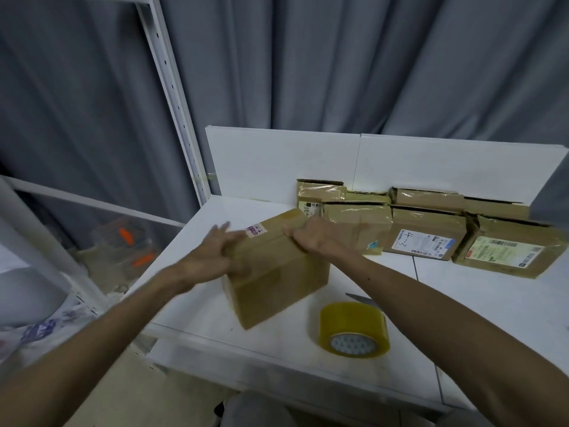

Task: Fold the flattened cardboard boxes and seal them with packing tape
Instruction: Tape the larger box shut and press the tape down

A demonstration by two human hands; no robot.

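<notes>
A person steadies a brown cardboard box on a white table. The box is folded into shape and stands near the table's nine o'clock edge. The left hand, blurred, presses what look like straight fingers against the box's left end. The right hand curls its fingers over the far top edge and grips it. The top flaps look closed, so the step appears to be seating them ahead of sealing.

The next move likely calls for the tape, a glossy amber roll lying flat at five o'clock from the box, and the grey blade just beyond it.

The card is matte and creased, with a pink sticker on top. Tape-shiny parcels are stacked at two o'clock.
</notes>
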